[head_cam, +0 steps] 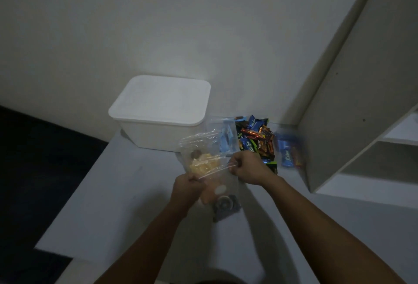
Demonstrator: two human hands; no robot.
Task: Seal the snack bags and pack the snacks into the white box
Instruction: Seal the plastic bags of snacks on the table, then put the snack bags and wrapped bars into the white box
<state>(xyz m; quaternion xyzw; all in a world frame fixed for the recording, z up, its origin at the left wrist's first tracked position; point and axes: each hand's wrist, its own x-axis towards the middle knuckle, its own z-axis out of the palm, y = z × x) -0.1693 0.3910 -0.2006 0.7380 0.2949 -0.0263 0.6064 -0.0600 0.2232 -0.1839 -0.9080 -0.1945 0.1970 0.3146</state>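
Both bare forearms are reaching up from bottom of frame toward center. Left hand (187, 187) and right hand (247, 168) are each pinching with curled fingers, knuckles up.

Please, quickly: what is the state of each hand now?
Left hand: pinches the top edge of the clear plastic zip bag of snacks.
Right hand: pinches the same edge.

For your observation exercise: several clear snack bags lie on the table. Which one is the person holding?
The clear bag nearest the person, pinched at its top edge by the left hand and right hand; the others lie untouched near the white box.
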